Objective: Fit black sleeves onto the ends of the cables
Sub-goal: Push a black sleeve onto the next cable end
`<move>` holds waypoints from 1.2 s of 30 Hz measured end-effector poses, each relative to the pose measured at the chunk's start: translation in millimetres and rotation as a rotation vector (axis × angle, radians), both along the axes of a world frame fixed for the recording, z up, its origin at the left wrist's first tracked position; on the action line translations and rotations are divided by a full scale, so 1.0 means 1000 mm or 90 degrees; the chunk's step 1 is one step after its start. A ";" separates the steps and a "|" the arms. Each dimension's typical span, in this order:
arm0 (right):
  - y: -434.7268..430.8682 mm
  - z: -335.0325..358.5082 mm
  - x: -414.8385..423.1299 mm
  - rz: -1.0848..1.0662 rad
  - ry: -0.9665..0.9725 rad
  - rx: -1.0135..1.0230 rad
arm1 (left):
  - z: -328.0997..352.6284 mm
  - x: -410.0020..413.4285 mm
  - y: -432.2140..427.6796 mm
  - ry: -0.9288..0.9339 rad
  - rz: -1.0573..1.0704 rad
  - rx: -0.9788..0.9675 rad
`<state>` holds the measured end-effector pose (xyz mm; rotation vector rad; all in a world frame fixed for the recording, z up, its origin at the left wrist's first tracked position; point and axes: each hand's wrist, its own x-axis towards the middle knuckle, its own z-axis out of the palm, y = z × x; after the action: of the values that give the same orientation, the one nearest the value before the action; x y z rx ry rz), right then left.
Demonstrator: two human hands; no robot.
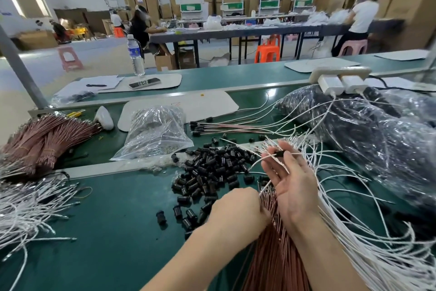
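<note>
1. In the head view, the right hand (292, 187) was raised palm-up over the green table (113, 220). Its thumb and forefinger pinched a black sleeve (280, 154) that sat on a white cable (257, 163), while the other fingers stayed loosely spread.
2. The left hand (237, 205) was seen from the back, just left of the right wrist. It was curled closed against the top of a bundle of brown cables (276, 255); its fingertips were hidden, so how tightly it gripped could not be told.
3. That bundle ran down between the two forearms toward the bottom edge.
4. A pile of loose black sleeves (212, 172) lay on the table just left of and beyond both hands.
5. Beyond the pile, a row of thin cables with sleeves already fitted (198, 128) lay side by side.
6. A fan of white cables (368, 246) spread out to the right of the right forearm.
7. More white cables (28, 208) and a second brown bundle (42, 142) lay at the table's left edge.
8. A clear plastic bag (155, 130) sat behind the pile, and a large dark-filled plastic bag (368, 132) lay at the right.
9. Farther back stood a water bottle (135, 54), with a phone (144, 83) lying near it.
</note>
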<state>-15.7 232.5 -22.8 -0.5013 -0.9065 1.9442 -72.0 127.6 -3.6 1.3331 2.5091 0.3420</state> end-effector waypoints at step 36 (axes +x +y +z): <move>-0.036 -0.003 -0.020 0.274 0.025 -0.127 | -0.046 -0.098 -0.095 -0.473 0.519 0.943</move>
<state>-35.3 196.9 -26.2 -0.4021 -0.8502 2.4436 -169.7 32.2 -49.2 0.0728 1.7481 2.5475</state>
